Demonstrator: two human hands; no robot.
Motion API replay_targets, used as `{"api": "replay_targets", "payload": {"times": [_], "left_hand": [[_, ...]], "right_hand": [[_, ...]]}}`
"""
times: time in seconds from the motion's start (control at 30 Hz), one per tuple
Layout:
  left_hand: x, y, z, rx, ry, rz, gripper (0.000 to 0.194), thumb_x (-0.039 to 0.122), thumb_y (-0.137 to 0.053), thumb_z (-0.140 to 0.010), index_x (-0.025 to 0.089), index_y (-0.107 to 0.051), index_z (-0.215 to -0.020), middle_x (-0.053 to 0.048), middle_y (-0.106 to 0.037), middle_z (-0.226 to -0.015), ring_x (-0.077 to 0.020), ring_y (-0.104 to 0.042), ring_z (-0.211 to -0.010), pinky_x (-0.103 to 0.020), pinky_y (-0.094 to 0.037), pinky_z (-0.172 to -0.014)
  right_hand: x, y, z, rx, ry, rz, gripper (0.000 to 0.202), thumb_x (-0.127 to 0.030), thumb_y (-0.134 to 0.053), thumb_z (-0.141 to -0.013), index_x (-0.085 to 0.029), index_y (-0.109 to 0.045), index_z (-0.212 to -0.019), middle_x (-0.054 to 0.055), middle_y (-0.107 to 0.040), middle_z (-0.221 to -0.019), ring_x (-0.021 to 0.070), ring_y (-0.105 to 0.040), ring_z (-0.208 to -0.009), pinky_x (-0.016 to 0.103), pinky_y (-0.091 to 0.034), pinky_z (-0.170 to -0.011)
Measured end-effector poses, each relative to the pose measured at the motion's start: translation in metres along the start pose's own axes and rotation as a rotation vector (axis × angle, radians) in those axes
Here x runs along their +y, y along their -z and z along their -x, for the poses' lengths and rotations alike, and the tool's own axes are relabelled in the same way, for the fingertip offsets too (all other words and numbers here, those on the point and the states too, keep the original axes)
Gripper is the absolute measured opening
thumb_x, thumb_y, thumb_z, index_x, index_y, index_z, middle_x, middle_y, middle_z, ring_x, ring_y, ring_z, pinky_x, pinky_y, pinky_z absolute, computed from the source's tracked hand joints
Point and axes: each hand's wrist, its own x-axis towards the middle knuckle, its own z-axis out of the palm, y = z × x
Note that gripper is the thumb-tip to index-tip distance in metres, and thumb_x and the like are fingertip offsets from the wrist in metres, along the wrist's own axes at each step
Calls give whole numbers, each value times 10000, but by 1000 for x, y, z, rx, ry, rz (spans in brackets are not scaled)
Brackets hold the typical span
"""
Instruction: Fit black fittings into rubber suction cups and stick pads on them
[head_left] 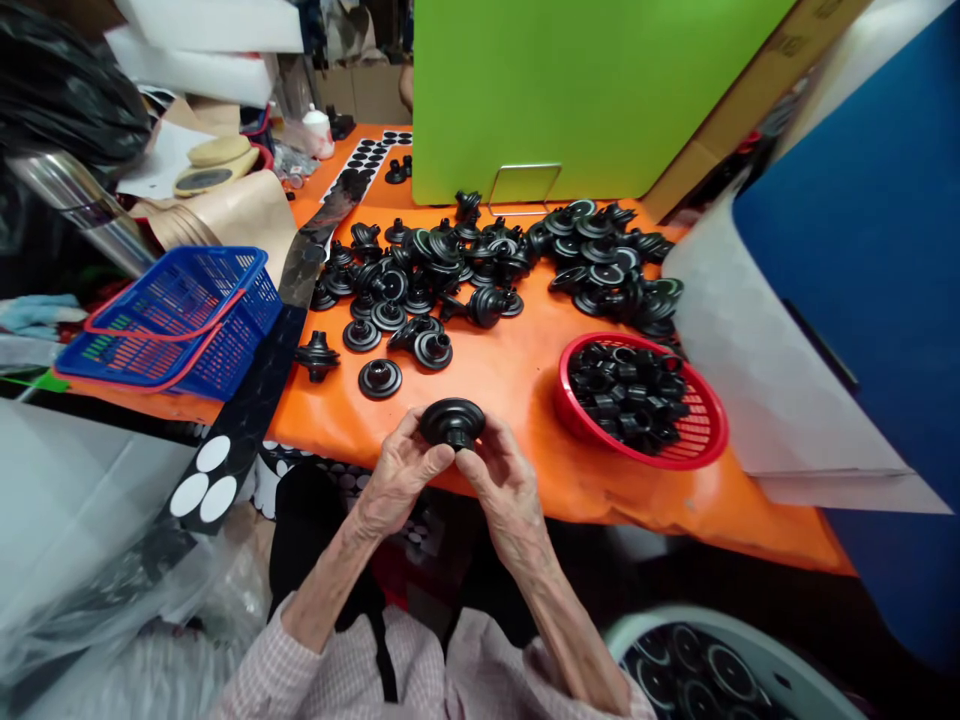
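Observation:
Between my hands, just above the near edge of the orange table, is a round black stepped disc part (452,415) with a short neck pointing toward me. My left hand (403,472) grips its left side, thumb on the neck. On the other side my right hand (504,478) holds it the same way, the two thumbs nearly meeting. A similar black disc part (380,378) lies on the table beyond my left hand. Farther back spreads a heap of black disc parts (442,255), some upright, some tipped over.
A red basket (716,440) of small black rings stands at the right on the orange table (517,370). At left sits a blue basket (225,265) with red handles. A green board (585,90) rises behind the heap. A white tub (720,622) with black discs is low right.

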Motion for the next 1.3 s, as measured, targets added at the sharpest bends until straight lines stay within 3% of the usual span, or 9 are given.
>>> {"api": "replay_targets", "payload": {"times": [0.23, 0.4, 0.47, 0.57, 0.63, 0.77, 0.93, 1.03, 1.3], "left_hand": [[0, -2, 6, 34, -60, -84, 324, 337, -709, -793, 203, -600, -1067, -47, -658, -1077, -180, -591, -1057, -271, -432, -952], [3, -4, 4, 85, -49, -81, 328, 363, -705, -792, 209, -587, -1057, -49, -658, -1092, -192, -594, -1078, -300, -434, -971], [5, -3, 0, 80, 6, -18, 331, 400, -700, -790, 210, -571, -1029, -46, -660, -1070, -187, -610, -1050, -315, -445, -961], [6, -3, -5, 156, 76, 47, 310, 433, -678, -802, 214, -563, -989, -27, -672, -1010, -175, -644, -969, -320, -478, -914], [4, -4, -8, 209, 80, 43, 283, 413, -671, -809, 203, -592, -981, -28, -679, -996, -181, -646, -969, -314, -486, -904], [1, -8, -9, 214, 63, 8, 276, 385, -687, -792, 153, -646, -935, -56, -691, -978, -207, -632, -1001, -316, -485, -914], [3, -5, -11, 285, 95, 5, 279, 391, -702, -766, 134, -648, -856, -54, -686, -879, -213, -646, -936, -323, -528, -834], [4, -4, -11, 278, 77, 20, 264, 376, -678, -790, 134, -654, -894, -60, -682, -915, -211, -638, -956, -326, -536, -825], [-1, -10, -10, 214, 60, -2, 285, 381, -641, -825, 155, -667, -998, -77, -680, -1029, -220, -627, -997, -318, -529, -836]], "right_hand": [[-9, -1, 2, -14, 46, 44, 307, -398, -702, -772, -233, -579, -1001, 21, -665, -1039, 190, -622, -1037, 352, -501, -937], [-7, 2, -5, -69, 44, 202, 332, -420, -618, -838, -233, -563, -1107, 52, -660, -1124, 211, -615, -1084, 374, -511, -936], [-4, 4, -6, -63, 146, 352, 418, -419, -619, -844, -242, -539, -1214, 74, -609, -1215, 228, -578, -1146, 408, -494, -971], [3, 4, -4, 63, 417, 667, 516, -386, -648, -837, -254, -506, -1316, 108, -539, -1241, 257, -534, -1165, 469, -469, -992], [8, 2, -2, 85, 547, 828, 484, -344, -626, -862, -260, -511, -1325, 112, -547, -1160, 252, -559, -1084, 465, -503, -934], [9, 0, -2, 7, 649, 950, 334, -249, -514, -928, -217, -569, -1256, 117, -605, -1024, 231, -613, -927, 404, -562, -802], [-22, 5, 5, -43, 631, 877, 283, -270, -509, -937, -264, -580, -1211, 73, -638, -1001, 205, -646, -903, 356, -569, -791], [-33, 10, 5, 8, 605, 843, 274, -291, -550, -918, -283, -599, -1187, 58, -606, -986, 195, -629, -905, 358, -561, -806], [0, 11, -3, 16, 471, 812, 311, -310, -573, -900, -289, -604, -1208, 47, -552, -937, 187, -597, -843, 363, -560, -758]]}}
